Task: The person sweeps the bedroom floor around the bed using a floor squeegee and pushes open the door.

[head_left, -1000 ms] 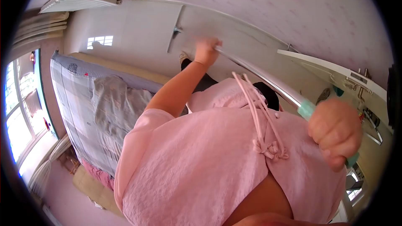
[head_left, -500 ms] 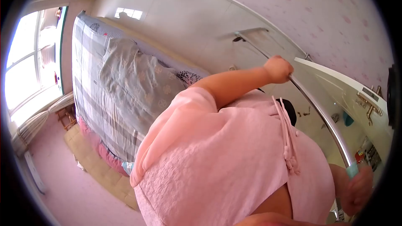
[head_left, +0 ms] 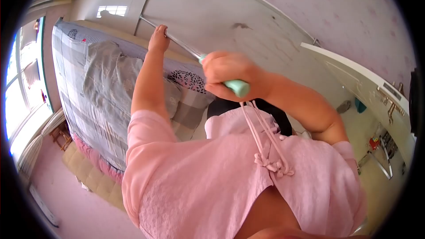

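Observation:
A floor squeegee with a long metal pole (head_left: 183, 46) and a thin, wide head (head_left: 142, 14) reaches across the shiny pale floor, its head lying beside the far end of the bed. My left hand (head_left: 159, 39), arm stretched out, is closed round the pole close to the head. My right hand (head_left: 230, 71) is wrapped round the mint-green grip (head_left: 239, 87) at the near end, in front of my chest. A small dark patch of dirt (head_left: 241, 26) lies on the floor to the right of the head.
On the left is a bed (head_left: 66, 79) with a rumpled grey quilt (head_left: 106, 75). A beige mat (head_left: 90, 168) lies beside it. An open white door (head_left: 354, 64) with a handle stands at right, and a window (head_left: 26, 71) is at far left.
Both hands have swung the squeegee leftward, and its head has moved from mid-floor to beside the bed. My right hand has risen from low right to chest height. The dirt patch now shows on the floor.

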Demonstrator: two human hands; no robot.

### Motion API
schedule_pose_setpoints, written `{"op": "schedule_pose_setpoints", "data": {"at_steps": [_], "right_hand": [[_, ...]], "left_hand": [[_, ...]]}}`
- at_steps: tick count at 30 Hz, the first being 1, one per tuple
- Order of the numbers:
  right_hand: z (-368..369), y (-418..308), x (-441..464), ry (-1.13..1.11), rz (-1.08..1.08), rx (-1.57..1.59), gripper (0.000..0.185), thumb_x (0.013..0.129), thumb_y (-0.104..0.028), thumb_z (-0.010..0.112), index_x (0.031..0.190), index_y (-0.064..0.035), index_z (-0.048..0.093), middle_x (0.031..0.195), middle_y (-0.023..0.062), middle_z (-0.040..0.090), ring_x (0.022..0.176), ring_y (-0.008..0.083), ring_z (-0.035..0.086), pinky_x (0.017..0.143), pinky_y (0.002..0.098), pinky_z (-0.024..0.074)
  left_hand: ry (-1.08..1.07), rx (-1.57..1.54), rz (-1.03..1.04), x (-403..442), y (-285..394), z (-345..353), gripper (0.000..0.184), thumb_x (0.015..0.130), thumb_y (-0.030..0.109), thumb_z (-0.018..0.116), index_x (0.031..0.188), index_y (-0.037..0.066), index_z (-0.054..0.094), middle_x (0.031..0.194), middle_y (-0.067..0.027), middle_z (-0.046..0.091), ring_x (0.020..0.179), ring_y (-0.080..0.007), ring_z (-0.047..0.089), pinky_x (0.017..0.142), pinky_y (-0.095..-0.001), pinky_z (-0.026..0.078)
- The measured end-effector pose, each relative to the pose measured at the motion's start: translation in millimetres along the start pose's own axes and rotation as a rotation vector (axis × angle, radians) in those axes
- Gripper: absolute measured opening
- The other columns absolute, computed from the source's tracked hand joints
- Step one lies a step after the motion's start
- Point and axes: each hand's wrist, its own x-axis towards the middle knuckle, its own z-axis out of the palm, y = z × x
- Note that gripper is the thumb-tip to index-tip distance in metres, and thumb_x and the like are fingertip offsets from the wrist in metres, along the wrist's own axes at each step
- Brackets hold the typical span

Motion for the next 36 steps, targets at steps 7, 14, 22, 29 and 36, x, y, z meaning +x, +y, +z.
{"op": "schedule_pose_setpoints", "data": {"at_steps": [7, 14, 22, 29, 36], "right_hand": [[-105.4, -179.9, -63.3, -0.004, -0.046, -0.101, 0.022, 0.077, -0.006, 0.059, 0.059, -0.0080, 0.049, 0.055, 0.0014, 0.049, 0.050, 0.0186, 0.050, 0.049, 0.0300, 0.0423], [-173.9, -367.3, -194.9, -0.067, -0.031, -0.241, 0.027, 0.087, -0.030, 0.063, 0.069, -0.0106, 0.057, 0.061, -0.0036, 0.058, 0.050, 0.0121, 0.056, 0.050, 0.0262, 0.0461], [-260.2, -381.5, -350.9, 0.271, 0.248, -1.458, 0.058, 0.087, -0.045, 0.059, 0.126, -0.0028, 0.054, 0.122, 0.0157, 0.058, 0.114, 0.0284, 0.054, 0.098, 0.0415, 0.0410], [-359.8, -301.2, -331.0, 0.872, 1.190, -1.886, 0.050, 0.084, -0.047, 0.060, 0.114, -0.0064, 0.062, 0.114, 0.0121, 0.064, 0.107, 0.0296, 0.059, 0.100, 0.0505, 0.0355], [-317.2, -329.7, -359.9, 0.777, 1.219, -1.744, 0.041, 0.085, -0.045, 0.059, 0.107, -0.0110, 0.065, 0.103, 0.0121, 0.067, 0.101, 0.0319, 0.060, 0.100, 0.0520, 0.0326]], "left_hand": [[0.212, -0.324, 0.459, -95.7, 178.6, 78.1, 0.035, 0.067, -0.008, 0.062, 0.098, 0.009, 0.057, 0.098, -0.0115, 0.063, 0.100, -0.0336, 0.058, 0.084, -0.0398, 0.048], [-0.083, -0.365, 0.729, -219.0, 403.9, 126.5, 0.035, 0.066, -0.005, 0.063, 0.098, 0.008, 0.058, 0.098, -0.0109, 0.060, 0.100, -0.0354, 0.055, 0.088, -0.0421, 0.045], [-0.099, -0.446, 0.433, -221.4, 465.2, 108.6, 0.020, 0.081, 0.010, 0.070, 0.097, 0.007, 0.059, 0.096, -0.0119, 0.064, 0.094, -0.0307, 0.062, 0.081, -0.0368, 0.050], [0.164, -0.585, 0.378, -160.0, 407.8, 59.6, 0.027, 0.093, 0.023, 0.053, 0.084, 0.002, 0.067, 0.081, -0.0083, 0.067, 0.080, -0.0145, 0.056, 0.079, -0.0306, 0.044], [0.155, -0.476, 0.287, -158.4, 420.1, 31.6, 0.033, 0.093, 0.028, 0.048, 0.078, 0.003, 0.064, 0.088, -0.0066, 0.070, 0.084, -0.0196, 0.057, 0.083, -0.0340, 0.044]]}}
